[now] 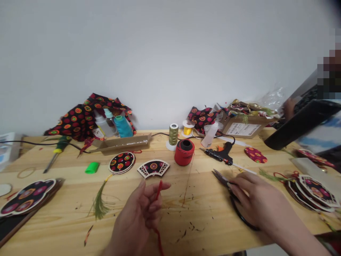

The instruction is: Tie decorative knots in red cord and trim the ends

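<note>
My left hand [137, 217] pinches a short length of red cord [158, 190], which also hangs below the hand. My right hand [254, 195] is shut on black-handled scissors [222, 179], their blades pointing left across the wooden table [197, 220]. Just beyond my left hand lies a fan-shaped wooden ornament [153, 168] with black patterned fabric. Beside it are a round ornament [122, 162] and a spool of red cord [184, 152]. A hot glue gun [220, 154] lies beyond the scissors.
Stacked ornaments lie at the left [28, 197] and right [314, 192] table edges. A green feather tassel [99, 204], thread spools [173, 134], a screwdriver [57, 153], patterned fabric [87, 117] and a cardboard box [243, 128] surround them. A person [306, 121] stands at the right.
</note>
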